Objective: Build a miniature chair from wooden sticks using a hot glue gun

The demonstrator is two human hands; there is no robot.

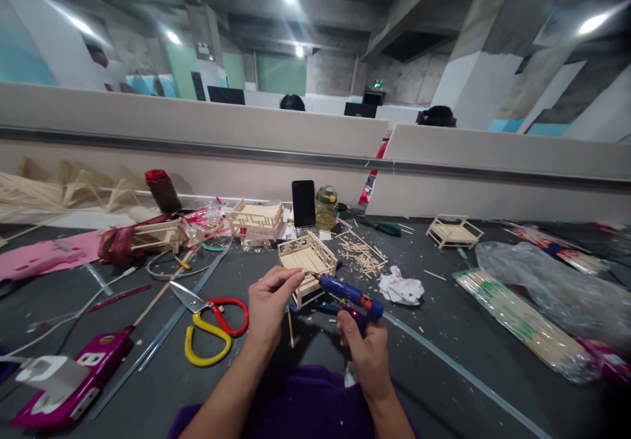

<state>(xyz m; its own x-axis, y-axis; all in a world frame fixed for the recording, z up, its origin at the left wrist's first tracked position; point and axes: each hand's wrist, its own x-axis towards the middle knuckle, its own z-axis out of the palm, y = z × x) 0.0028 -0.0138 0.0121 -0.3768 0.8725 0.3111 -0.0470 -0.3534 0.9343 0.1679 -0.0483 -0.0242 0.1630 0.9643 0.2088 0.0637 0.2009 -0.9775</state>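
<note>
My right hand (pixel 365 347) is wrapped round the grip of a blue hot glue gun (pixel 348 294), its nozzle pointing left. A long clear glue stick (pixel 458 363) trails from the gun's back toward the lower right. Close to the nozzle, my left hand (pixel 271 301) is closed in a pinch; whatever small piece lies between its fingertips is too small to make out. Just behind the fingers and nozzle stands a small bed-like frame of wooden sticks (pixel 305 261) with railings, partly covered by my hand and the gun.
Scissors with red and yellow handles (pixel 211 317) lie left of my hands. A magenta power strip (pixel 79 380) is at the lower left. Loose short sticks (pixel 362 252), crumpled paper (pixel 400 286), a phone (pixel 303 204), a green-lidded bottle (pixel 326 207) and bagged sticks (pixel 522 321) lie around.
</note>
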